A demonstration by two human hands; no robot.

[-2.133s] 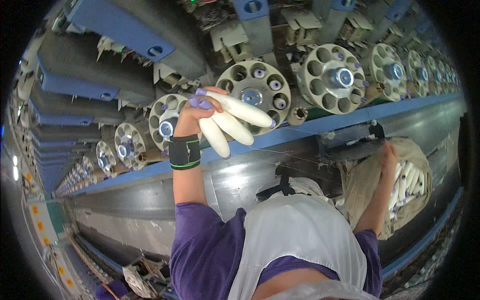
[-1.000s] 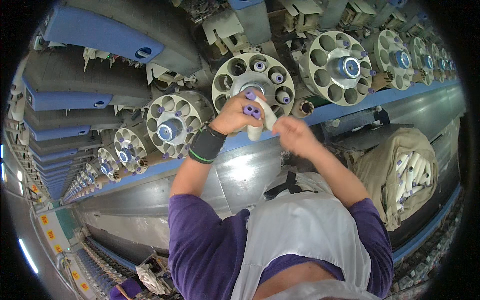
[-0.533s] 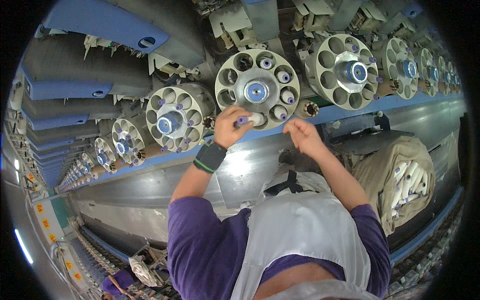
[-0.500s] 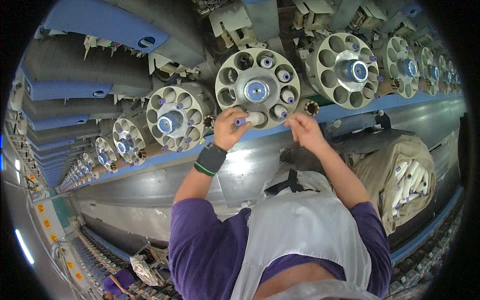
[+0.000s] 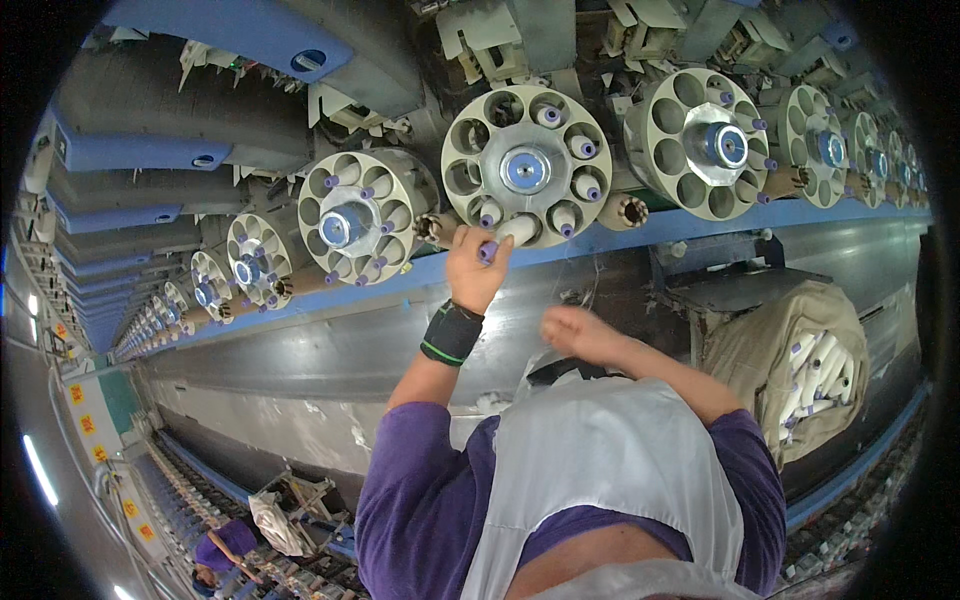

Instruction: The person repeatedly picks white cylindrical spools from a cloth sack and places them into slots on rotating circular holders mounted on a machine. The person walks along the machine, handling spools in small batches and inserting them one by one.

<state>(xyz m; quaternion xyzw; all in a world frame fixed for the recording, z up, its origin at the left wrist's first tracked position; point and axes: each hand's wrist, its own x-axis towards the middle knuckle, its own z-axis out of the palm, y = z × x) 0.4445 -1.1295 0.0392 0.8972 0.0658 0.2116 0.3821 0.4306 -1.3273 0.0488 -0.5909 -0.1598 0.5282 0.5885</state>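
I see the left hand (image 5: 478, 268) clamped on a purple-tipped yarn bobbin (image 5: 519, 229) jutting past its fingers toward the round magazine (image 5: 496, 150), but cannot tell what the curled right hand (image 5: 575, 332) holds.

A round, metal-centred cream disc (image 5: 525, 115) bears white, purple-tipped bobbins (image 5: 585, 184) in its holes; a beige cloth sack (image 5: 745, 345) holds more

Textile mill, rowed bobbin carousels (image 5: 525, 171)

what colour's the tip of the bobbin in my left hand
Purple; the bobbin's tip shows best in the head view.
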